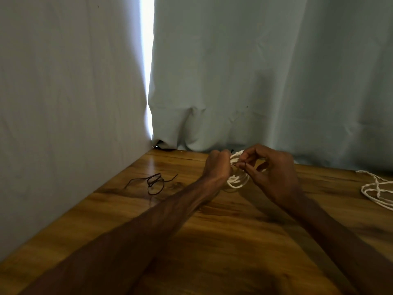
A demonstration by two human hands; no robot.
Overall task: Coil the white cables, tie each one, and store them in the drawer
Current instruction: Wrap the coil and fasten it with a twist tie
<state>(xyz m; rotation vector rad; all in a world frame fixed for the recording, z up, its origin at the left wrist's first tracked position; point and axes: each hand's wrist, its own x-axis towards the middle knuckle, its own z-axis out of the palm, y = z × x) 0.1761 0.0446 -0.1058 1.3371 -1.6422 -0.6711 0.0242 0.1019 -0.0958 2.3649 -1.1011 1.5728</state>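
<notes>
I am holding the white coil (237, 180) just above the worktop (191, 241), on the far side, between my two hands; my left hand (219, 167) is curled tight round the coil's left side, and I am seeing only the back of it, so I cannot tell just how the fingers are lying; my right hand (274, 173) is pinching a thin dark tie (235, 165) with thumb and fingertip, right against the coil.

So this cable is already wound into loops; I think I am putting the tie round it now, and my hands are hiding the knot, so I cannot tell if it is done.

A second white cable (376, 190) is lying loose at the right edge of the worktop, well apart from my hands; it is not coiled and not tied yet; part of it is running out of the picture. More dark string (155, 183) is lying in a small tangle to the left, near my left arm; I am guessing that is for the next tie. I am not seeing the drawer anywhere, so nothing is stored yet, as far as I can tell.

A pale curtain (255, 81) is hanging behind the worktop, with its bottom bunching on the far edge close to the coil; a bright gap (146, 71) is showing beside it. Nothing is lying between my hands and the other cable; the tangled string may be fiddly to pull apart.
</notes>
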